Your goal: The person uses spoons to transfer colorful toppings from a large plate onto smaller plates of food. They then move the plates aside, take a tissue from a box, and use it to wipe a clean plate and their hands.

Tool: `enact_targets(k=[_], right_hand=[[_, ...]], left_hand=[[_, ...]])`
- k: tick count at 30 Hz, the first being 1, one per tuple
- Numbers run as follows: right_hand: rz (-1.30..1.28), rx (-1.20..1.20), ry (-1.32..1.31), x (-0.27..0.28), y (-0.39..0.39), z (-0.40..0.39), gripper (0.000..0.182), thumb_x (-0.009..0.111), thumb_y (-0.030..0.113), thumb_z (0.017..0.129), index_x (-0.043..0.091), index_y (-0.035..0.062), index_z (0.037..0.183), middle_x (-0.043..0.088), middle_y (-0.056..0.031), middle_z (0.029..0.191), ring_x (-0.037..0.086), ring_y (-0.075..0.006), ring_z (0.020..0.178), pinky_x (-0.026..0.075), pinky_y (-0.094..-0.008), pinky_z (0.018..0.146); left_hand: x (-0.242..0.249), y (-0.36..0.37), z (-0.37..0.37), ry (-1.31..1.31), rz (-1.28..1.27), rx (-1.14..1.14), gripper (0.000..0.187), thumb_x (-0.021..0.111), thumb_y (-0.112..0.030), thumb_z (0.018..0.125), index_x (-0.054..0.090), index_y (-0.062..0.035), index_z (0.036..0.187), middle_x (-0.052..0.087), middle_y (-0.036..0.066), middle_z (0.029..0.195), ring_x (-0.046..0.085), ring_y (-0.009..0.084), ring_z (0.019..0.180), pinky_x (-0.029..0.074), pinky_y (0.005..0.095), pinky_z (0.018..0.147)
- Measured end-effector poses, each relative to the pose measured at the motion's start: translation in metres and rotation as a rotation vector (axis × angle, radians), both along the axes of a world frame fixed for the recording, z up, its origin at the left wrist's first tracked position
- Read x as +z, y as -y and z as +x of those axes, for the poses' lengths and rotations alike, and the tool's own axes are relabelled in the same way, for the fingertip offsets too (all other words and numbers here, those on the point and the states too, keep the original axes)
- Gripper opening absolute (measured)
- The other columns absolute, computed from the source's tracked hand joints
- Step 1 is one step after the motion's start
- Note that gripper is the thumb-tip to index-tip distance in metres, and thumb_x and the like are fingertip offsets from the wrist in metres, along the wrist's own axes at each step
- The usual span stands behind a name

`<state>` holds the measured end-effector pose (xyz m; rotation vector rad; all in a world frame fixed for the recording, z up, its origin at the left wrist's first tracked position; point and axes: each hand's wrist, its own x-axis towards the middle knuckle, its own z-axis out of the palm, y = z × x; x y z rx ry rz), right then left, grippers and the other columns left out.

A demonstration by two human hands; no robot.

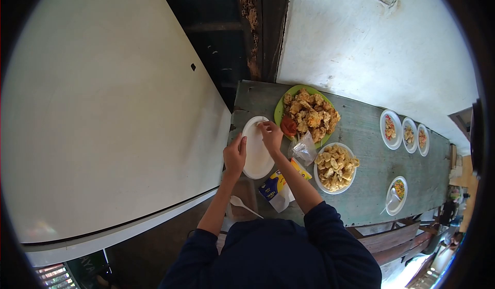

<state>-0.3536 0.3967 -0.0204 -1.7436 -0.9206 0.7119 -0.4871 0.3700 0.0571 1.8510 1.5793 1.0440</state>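
A white oval plate point(258, 157) lies at the left end of the table. My left hand point(235, 156) grips its left rim, thumb along the edge. Over the upper part of the plate, my right hand point(271, 135) has its fingertips pinched together near the rim; what they hold, if anything, is hidden. To the right of that hand stands a green plate point(279, 108) heaped with fried chicken point(314, 114) and a red sauce portion point(289, 126). A clear plastic bag point(303, 148) and a blue-and-yellow packet point(278, 187) lie beside my right forearm.
A white plate point(319, 185) of pale fried pieces sits right of my forearm. Farther right are several white plates point(384, 139) with food, one holding a spoon point(395, 193). A white spoon point(242, 205) lies near my left elbow. A large white panel point(118, 108) borders the left.
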Motion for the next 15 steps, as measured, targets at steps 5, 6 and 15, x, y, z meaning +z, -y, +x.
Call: enact_targets(k=[5,6,15], right_hand=[[0.139,0.289,-0.078,0.041,0.014,-0.027,0.016,0.061,0.014,0.079,0.062,-0.0006,0.083,0.06,-0.0051,0.066,0.055,-0.0085,0.048,0.042,-0.024,0.043],[0.122,0.364,-0.1,0.043,0.02,-0.031,0.015,0.06,0.012,0.079,0.06,-0.0019,0.08,0.06,-0.0046,0.065,0.054,-0.0081,0.048,0.041,-0.0233,0.043],[-0.076,0.423,-0.252,0.04,0.056,-0.012,0.013,0.059,0.013,0.078,0.062,0.0009,0.081,0.062,-0.0072,0.067,0.058,-0.0129,0.051,0.045,-0.0255,0.047]], left_hand=[[-0.001,-0.001,-0.002,-0.005,-0.04,0.005,0.029,0.055,-0.018,0.087,0.059,0.0076,0.098,0.06,0.022,0.071,0.06,0.023,0.056,0.045,0.0305,0.053],[-0.003,-0.001,-0.003,-0.005,-0.041,0.005,0.029,0.055,-0.018,0.087,0.059,0.0076,0.098,0.06,0.022,0.071,0.06,0.023,0.056,0.045,0.0305,0.053],[-0.009,0.0,-0.007,0.075,0.081,0.086,0.03,0.054,-0.02,0.087,0.059,0.0065,0.1,0.062,0.022,0.077,0.06,0.0225,0.059,0.046,0.0293,0.056]])
